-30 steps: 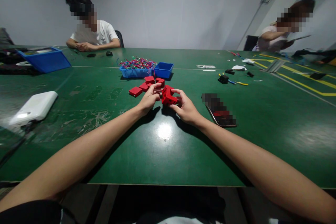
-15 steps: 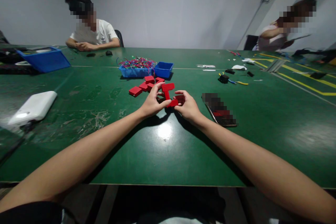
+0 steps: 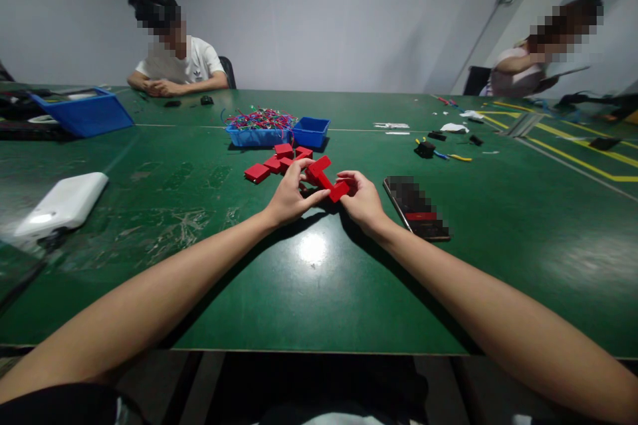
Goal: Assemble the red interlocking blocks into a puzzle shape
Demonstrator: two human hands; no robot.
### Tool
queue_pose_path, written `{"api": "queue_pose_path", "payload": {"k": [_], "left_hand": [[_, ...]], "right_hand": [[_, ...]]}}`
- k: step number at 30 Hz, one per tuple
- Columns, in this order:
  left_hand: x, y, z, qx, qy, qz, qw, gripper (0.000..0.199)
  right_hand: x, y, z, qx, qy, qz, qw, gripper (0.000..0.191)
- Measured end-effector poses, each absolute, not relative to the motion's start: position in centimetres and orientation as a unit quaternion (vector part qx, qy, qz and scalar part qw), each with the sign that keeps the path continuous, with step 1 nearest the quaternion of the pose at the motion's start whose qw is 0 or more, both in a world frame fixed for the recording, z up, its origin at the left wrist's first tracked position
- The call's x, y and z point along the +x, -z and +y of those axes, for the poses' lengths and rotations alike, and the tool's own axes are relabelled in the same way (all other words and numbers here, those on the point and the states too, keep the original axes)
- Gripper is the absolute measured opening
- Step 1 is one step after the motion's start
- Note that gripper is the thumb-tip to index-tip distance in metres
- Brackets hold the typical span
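Note:
Between my two hands, just above the green table, is a red I-shaped piece, tilted with its lower bar to the right. My left hand grips it from the left, fingers behind the upper bar and thumb by the lower bar. From the right, my right hand pinches the end of the lower bar between thumb and fingers. Some fingertips are hidden behind the piece. Several red blocks lie on the table just beyond my left hand.
Behind the blocks stand a blue bin heaped with coloured wires and a smaller blue bin. A phone lies right of my right hand, and pliers lie farther back. A white device is at left. Two people sit across the table.
The red I-shaped piece has turned, its lower bar swinging right and its upper bar tilting. My right fingers have closed in on its lower end.

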State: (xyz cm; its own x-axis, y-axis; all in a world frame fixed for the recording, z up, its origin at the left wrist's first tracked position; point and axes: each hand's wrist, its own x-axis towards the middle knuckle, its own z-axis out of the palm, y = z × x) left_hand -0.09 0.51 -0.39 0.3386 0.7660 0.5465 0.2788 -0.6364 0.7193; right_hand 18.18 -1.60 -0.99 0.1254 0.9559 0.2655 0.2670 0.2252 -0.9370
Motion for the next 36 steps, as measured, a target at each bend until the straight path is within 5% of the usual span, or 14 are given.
{"api": "queue_pose_path", "payload": {"k": [9,21,36], "left_hand": [[0.1,-0.4,-0.3,0.819,-0.484,0.285,0.115,0.043],[0.6,0.1,-0.2,0.755,-0.495,0.346,0.257,0.065],[0.4,-0.2,0.3,0.755,-0.419,0.444,0.239,0.049]], "right_hand": [[18.4,1.2,-1.5,-0.515,-0.307,-0.633,0.490,0.042],[18.2,0.5,-2.8,-0.524,-0.162,-0.722,0.422,0.045],[18.3,0.3,-2.8,-0.517,-0.191,-0.721,0.419,0.047]]}}
